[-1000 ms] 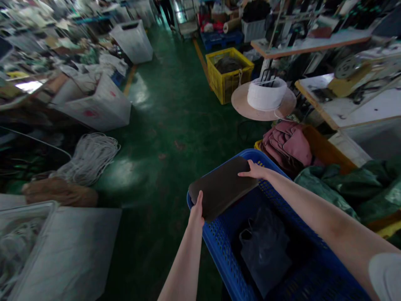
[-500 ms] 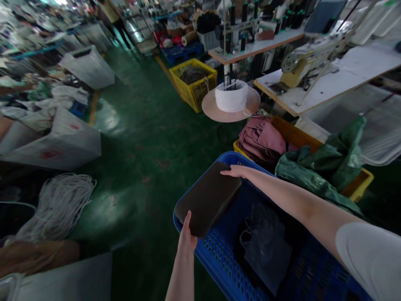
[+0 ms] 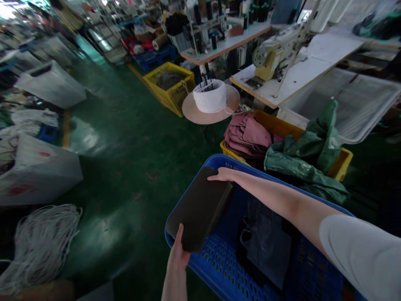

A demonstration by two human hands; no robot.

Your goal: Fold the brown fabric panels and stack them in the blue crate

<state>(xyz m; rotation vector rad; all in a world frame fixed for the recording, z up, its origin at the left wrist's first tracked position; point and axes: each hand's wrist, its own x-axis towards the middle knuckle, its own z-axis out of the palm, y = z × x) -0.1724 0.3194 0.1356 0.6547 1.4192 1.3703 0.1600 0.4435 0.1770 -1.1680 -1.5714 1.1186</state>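
A flat dark rectangular piece [image 3: 199, 209] lies tilted over the left rim of a blue perforated plastic basket [image 3: 219, 267]. My left hand [image 3: 178, 255] grips its near edge from below. My right hand [image 3: 222, 174] rests with fingers flat on its far corner, my arm reaching across the basket. Inside the basket lie dark plastic bags [image 3: 266, 242].
A yellow crate [image 3: 343, 161] with pink fabric [image 3: 247, 136] and green cloth [image 3: 307, 161] stands behind the basket. Farther back are a white cord spool [image 3: 210, 98], a yellow crate [image 3: 169, 85], a sewing machine table [image 3: 294, 71], white bins [image 3: 37, 171] and coiled white rope [image 3: 40, 244] on the green floor.
The view has swung right and the piece with both hands now sits lower and further left in the picture. Both hands keep their hold on the dark piece.
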